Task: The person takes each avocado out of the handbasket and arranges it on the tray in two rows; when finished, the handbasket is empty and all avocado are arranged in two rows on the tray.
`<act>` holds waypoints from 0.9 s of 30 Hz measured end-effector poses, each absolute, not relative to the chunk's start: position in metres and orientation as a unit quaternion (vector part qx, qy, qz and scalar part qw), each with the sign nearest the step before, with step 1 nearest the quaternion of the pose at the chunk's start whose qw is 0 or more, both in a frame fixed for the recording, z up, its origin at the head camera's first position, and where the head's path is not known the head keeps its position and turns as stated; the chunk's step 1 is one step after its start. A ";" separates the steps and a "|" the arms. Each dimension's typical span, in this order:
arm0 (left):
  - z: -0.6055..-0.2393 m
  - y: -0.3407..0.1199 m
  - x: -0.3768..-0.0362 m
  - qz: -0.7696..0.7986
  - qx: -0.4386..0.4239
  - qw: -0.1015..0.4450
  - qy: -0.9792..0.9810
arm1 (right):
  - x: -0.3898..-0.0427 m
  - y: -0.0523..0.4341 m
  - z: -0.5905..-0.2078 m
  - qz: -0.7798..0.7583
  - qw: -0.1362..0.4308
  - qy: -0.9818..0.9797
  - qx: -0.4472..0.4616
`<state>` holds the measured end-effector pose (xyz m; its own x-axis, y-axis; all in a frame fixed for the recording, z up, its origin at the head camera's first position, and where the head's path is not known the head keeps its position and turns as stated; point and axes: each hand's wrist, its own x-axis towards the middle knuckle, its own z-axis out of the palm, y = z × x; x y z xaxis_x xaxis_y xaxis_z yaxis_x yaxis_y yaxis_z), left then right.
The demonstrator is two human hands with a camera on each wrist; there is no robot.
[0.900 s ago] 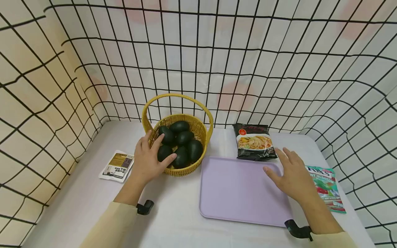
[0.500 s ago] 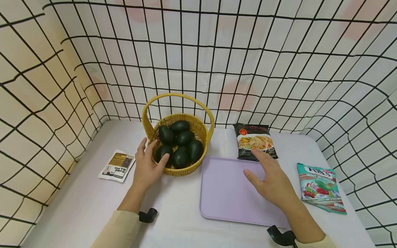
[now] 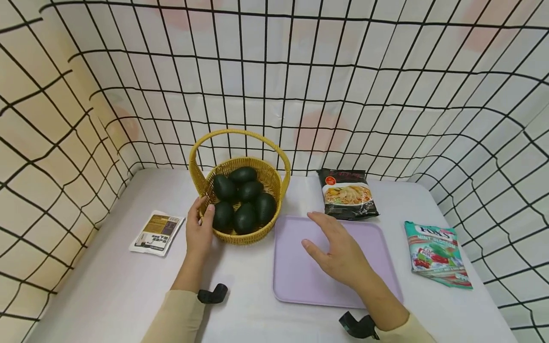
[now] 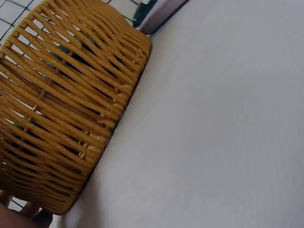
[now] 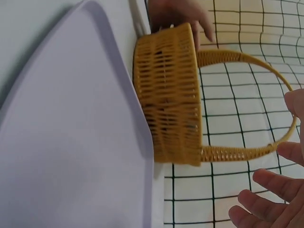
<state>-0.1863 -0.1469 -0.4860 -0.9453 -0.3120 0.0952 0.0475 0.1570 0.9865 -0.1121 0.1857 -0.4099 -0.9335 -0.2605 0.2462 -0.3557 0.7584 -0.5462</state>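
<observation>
The right hand (image 3: 339, 252) is held spread and empty above the lilac tray (image 3: 300, 281) at the desk's near edge; the left hand (image 3: 200, 229) is pressed, fingers relaxed, against the left wall of the wicker basket (image 3: 274, 178), mid-desk; dark avocados (image 3: 246, 218) are contained inside; a noodle packet (image 3: 347, 193) is placed toward the far edge.

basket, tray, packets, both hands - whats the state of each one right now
basket: upright, handle up, holding dark avocados
tray: flat, nothing lying on it
noodle packet: sealed, lying flat
candy bag: lying flat
small packet: lying flat
left hand: touching the basket's side
right hand: open, over the tray
</observation>
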 end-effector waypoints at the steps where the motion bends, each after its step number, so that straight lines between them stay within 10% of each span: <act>1: -0.487 -0.147 -0.186 -0.648 0.096 0.140 -0.743 | -0.113 0.182 -0.411 0.308 0.078 -0.933 0.170; 27: -0.501 -0.148 -0.185 -0.669 0.084 0.106 -0.730 | -0.162 0.106 -0.405 0.336 0.061 -0.915 0.215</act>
